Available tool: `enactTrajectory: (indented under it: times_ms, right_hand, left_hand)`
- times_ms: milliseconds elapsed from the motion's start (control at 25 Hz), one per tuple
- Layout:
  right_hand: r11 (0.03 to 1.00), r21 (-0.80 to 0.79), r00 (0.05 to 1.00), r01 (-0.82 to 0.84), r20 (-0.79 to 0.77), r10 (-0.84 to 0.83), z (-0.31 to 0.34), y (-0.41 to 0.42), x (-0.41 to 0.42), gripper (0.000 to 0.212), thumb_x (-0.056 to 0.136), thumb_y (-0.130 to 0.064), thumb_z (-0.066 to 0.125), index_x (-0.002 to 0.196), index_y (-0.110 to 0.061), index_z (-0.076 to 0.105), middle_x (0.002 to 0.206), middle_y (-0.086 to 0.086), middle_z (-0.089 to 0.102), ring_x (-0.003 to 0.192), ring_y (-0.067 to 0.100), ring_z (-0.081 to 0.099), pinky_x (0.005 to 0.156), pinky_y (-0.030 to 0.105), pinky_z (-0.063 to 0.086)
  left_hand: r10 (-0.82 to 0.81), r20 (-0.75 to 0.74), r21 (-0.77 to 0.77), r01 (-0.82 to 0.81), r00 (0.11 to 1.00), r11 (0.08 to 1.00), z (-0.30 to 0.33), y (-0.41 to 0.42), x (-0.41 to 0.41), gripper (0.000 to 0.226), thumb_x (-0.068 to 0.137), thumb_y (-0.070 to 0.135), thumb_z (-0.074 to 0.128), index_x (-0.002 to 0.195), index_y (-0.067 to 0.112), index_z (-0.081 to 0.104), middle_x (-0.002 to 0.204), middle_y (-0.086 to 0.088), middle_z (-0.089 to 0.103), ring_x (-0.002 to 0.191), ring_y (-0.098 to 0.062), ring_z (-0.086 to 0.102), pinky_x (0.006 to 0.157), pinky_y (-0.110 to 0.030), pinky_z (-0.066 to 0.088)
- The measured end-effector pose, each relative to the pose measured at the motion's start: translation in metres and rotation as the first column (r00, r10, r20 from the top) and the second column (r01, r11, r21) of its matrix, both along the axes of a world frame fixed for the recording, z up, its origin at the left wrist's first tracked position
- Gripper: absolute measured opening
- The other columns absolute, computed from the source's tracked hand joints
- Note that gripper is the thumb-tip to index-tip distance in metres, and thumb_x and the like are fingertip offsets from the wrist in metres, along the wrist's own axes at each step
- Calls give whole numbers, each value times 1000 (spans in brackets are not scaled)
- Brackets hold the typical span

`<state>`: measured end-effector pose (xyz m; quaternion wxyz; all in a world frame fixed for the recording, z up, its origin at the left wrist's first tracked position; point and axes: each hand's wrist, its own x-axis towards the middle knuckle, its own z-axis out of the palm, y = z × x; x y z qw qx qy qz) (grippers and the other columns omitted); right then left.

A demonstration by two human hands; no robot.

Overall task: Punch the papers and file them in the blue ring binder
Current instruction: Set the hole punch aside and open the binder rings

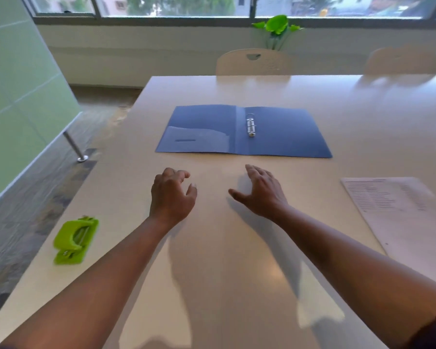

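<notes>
Nothing punched yet, by look of it. Left hand [172,195] and right hand [259,191] hover mid-surface, grip loose, holding nothing. Blue ring binder [244,132] lies open, far centre; papers [398,210] near right; green punch [74,240] near left edge. Next, likely — fetch papers, bring to punch.

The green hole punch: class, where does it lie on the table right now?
In the head view the green hole punch lies near the table's left edge, just left of the left forearm, well short of the open blue ring binder.

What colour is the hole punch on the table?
Bright green. The hole punch shows best in the head view, near the table's left edge.
</notes>
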<state>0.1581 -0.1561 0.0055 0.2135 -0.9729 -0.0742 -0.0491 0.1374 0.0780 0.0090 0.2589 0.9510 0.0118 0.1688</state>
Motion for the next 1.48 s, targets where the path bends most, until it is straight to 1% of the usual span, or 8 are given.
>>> enactTrajectory:
  times_ms: [120,280,440,560,840,1200,1360,1480]
  right_hand:
    - [993,-58,994,106,10,-106,-4,-55,14,94,85,-68,61,155,-12,33,160,9,38,147,28,32,117,43,31]
    - [974,-126,979,188,-60,-196,-12,-94,34,100,82,-80,51,159,-22,23,168,6,17,155,28,12,120,48,21]
    - [961,-167,955,219,-163,-246,-15,-98,51,108,78,-89,39,161,-32,0,169,2,-18,154,30,-19,121,55,5]
    - [956,-206,947,206,-204,-248,-14,-96,64,109,73,-95,29,158,-39,-10,165,-3,-31,151,29,-30,118,63,1]
    - [935,-304,944,181,-212,-251,-12,-93,66,104,74,-94,14,161,-36,4,171,-2,-3,157,27,-9,118,63,2]
    - [940,-285,961,188,-142,-235,-13,-86,18,87,84,-84,19,158,-38,22,169,-2,17,155,28,9,117,58,9]
    - [933,-278,968,229,-39,-249,-13,-82,-19,78,86,-80,23,148,-38,44,156,-2,41,146,25,29,112,54,14]
    - [920,-283,962,271,48,-268,-15,-77,-44,65,89,-75,27,126,-34,62,129,-3,58,129,23,46,109,53,18]
  left_hand:
    - [-123,-70,80,128,990,989,-10,-36,32,51,90,42,69,132,14,64,137,-12,57,128,-35,49,104,-46,40]
    - [-171,-179,228,209,969,951,-19,-61,76,74,91,65,53,152,24,43,167,-9,23,155,-32,13,119,-50,20]
    - [-143,-323,283,240,935,929,-18,-63,110,90,88,83,28,162,35,12,172,-2,-8,156,-27,-17,124,-52,-2]
    - [-144,-392,343,290,909,893,-16,-64,124,92,84,89,16,161,41,-1,170,3,-16,153,-26,-29,122,-57,-12]
    - [-94,-426,359,263,900,896,-14,-66,120,90,82,90,15,160,45,11,172,7,6,158,-31,-2,122,-62,2]
    - [-92,-401,314,231,912,921,-14,-53,64,81,87,83,25,158,45,21,171,6,14,157,-32,5,123,-57,2]
    - [-97,-341,306,208,935,929,-17,-47,24,72,88,77,31,153,44,34,167,6,25,154,-29,12,121,-56,4]
    - [-121,-316,287,217,941,933,-21,-43,2,70,86,77,32,146,41,44,166,5,24,154,-26,10,121,-56,7]
